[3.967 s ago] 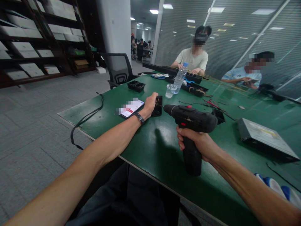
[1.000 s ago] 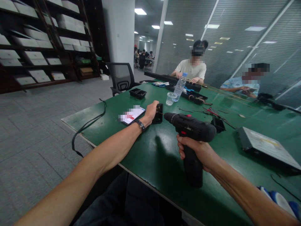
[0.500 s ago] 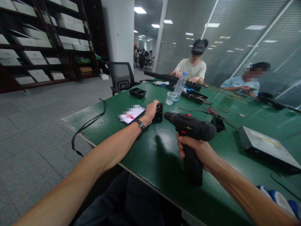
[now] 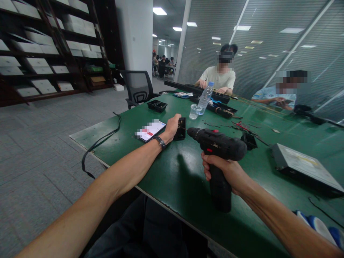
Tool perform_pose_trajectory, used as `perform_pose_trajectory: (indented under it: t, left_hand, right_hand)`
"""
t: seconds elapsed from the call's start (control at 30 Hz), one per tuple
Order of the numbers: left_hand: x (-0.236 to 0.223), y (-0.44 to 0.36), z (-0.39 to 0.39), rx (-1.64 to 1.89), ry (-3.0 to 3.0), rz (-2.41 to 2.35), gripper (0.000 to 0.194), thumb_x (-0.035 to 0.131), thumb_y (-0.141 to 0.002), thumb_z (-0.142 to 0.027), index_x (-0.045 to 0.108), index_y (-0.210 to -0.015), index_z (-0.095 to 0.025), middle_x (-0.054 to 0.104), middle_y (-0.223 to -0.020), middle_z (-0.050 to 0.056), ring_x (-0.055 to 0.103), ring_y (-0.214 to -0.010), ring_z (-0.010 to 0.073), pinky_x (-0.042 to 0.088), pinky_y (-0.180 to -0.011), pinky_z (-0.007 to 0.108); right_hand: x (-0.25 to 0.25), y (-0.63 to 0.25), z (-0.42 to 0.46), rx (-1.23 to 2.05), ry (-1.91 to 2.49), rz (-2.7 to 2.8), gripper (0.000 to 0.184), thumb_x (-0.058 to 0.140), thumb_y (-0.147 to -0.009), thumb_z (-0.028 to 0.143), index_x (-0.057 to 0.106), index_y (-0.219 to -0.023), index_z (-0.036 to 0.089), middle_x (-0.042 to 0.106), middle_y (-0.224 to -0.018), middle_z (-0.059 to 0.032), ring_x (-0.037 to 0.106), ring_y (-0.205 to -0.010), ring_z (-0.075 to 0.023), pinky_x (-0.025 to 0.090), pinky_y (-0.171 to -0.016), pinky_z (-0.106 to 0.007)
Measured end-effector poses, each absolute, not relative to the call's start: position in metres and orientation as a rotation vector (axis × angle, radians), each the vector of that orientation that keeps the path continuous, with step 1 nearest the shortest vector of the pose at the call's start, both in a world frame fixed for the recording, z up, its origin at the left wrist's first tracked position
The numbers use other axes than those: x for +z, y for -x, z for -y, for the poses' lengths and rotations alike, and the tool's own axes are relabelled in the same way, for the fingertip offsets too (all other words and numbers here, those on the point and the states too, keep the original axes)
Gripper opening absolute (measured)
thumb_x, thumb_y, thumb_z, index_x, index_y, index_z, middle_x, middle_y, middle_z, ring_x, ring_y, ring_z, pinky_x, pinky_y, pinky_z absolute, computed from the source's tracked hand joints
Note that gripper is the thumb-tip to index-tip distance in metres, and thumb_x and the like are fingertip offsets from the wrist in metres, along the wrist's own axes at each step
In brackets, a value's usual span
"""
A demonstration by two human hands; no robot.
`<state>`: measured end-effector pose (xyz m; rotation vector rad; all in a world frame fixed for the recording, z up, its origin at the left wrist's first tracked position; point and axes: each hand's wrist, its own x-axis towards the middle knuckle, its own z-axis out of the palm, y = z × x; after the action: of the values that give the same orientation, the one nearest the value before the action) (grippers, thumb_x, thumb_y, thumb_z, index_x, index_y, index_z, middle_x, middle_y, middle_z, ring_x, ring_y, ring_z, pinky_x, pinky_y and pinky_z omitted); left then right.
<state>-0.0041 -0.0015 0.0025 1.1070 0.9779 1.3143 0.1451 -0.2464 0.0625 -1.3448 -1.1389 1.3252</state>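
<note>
My right hand (image 4: 221,166) is wrapped round the handle of a black cordless drill (image 4: 219,141) with red buttons. The drill points left, its bit reaching the open side of a small black plastic box (image 4: 182,129). That box stands on edge on the green table, and my left hand (image 4: 172,128) grips it from the left side; some of the fingers are hidden behind it. Whether the bit touches the inside of the box I cannot tell. Beside my left wrist lies a phone (image 4: 152,130) with a lit screen.
The green table (image 4: 166,182) also bears a plastic cup (image 4: 195,111), a water bottle (image 4: 206,97), black trays (image 4: 157,105), another black box (image 4: 249,141), wires and a flat metal case (image 4: 309,168). A black strap (image 4: 103,138) hangs over the left edge. Two people sit across the table.
Almost nothing differs. Both hands, the drill and the black box hold their places; the view has shifted very slightly.
</note>
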Motion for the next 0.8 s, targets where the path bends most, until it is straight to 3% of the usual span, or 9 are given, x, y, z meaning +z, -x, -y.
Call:
perform_pose_trajectory:
  t: [0.8]
  left_hand:
    - [0.005, 0.0045, 0.0051, 1.294, -1.067, -0.962, 0.035, 0.067, -0.098, -0.049, 0.058, -0.075, -0.025, 0.059, -0.074, 0.0, 0.053, -0.073, 0.0198, 0.043, -0.068, 0.033]
  right_hand:
    - [0.0639, -0.1452, 0.2458, 1.333, 1.338, 1.157, 0.036, 0.09, -0.076, 0.044, 0.068, -0.085, 0.018, 0.063, -0.07, 0.0021, 0.063, -0.054, -0.0147, 0.055, -0.057, -0.029]
